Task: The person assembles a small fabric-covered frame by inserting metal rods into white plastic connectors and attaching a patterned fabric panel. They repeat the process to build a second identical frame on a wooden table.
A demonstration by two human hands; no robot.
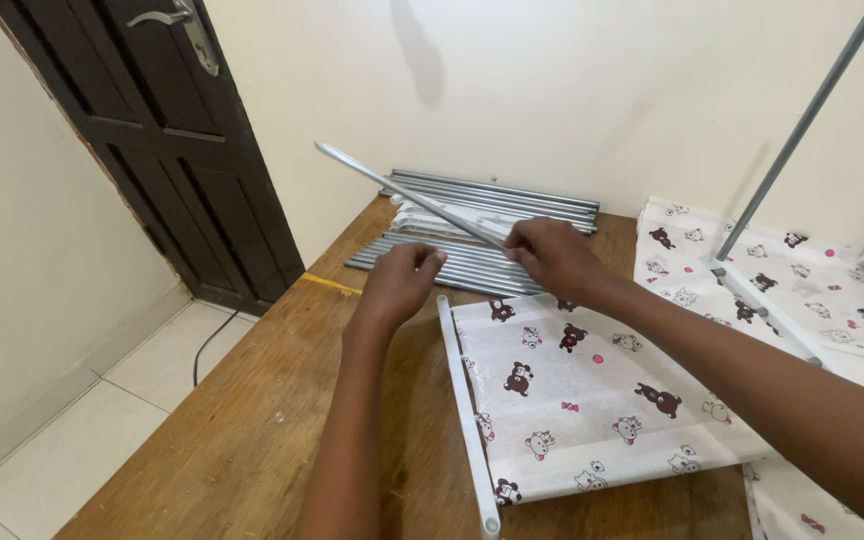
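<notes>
Our left hand point(399, 282) hovers with fingers curled, holding nothing, just over the grey metal tubes point(452, 262) stacked on the wooden counter point(252, 430). Just right of it, our right hand point(552, 255) pinches one long tube point(407, 193) that slants up and away to the left. Below both hands lies bear-printed fabric point(592, 400) on a white rod point(464, 405).

Slim grey metal rod point(407, 190), tilted above table, end gripped.

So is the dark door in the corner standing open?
No, the dark door is shut in its frame, behind the left hand and right hand holding a metal tube.
</notes>
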